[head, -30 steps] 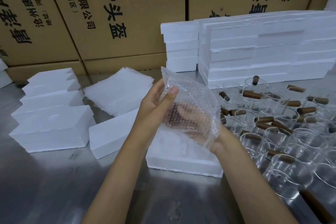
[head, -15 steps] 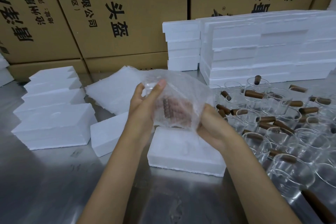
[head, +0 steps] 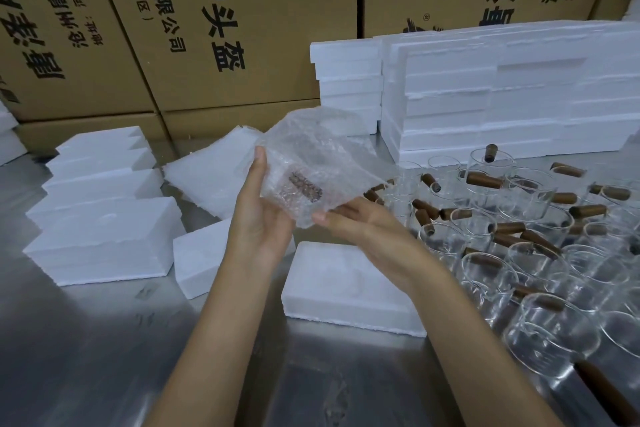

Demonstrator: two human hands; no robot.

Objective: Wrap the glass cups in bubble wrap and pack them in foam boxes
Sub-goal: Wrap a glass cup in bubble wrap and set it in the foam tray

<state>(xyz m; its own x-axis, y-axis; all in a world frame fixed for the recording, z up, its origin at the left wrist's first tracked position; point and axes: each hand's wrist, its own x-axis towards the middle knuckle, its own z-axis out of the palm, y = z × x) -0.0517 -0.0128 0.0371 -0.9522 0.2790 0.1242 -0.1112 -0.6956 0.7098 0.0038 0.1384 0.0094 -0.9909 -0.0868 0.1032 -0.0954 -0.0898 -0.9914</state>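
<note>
Left hand [head: 258, 218] upright, cradling bubble-wrapped cup [head: 304, 177], right hand [head: 360, 222] pinching the wrap's lower edge

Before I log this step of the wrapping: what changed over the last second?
The right hand, which was inside the bubble wrap, came out and now pinches its lower edge. The left hand still holds the bundle, its thumb moved off the front. The cup's brown handle shows through. The foam boxes and loose cups stayed put.
</note>
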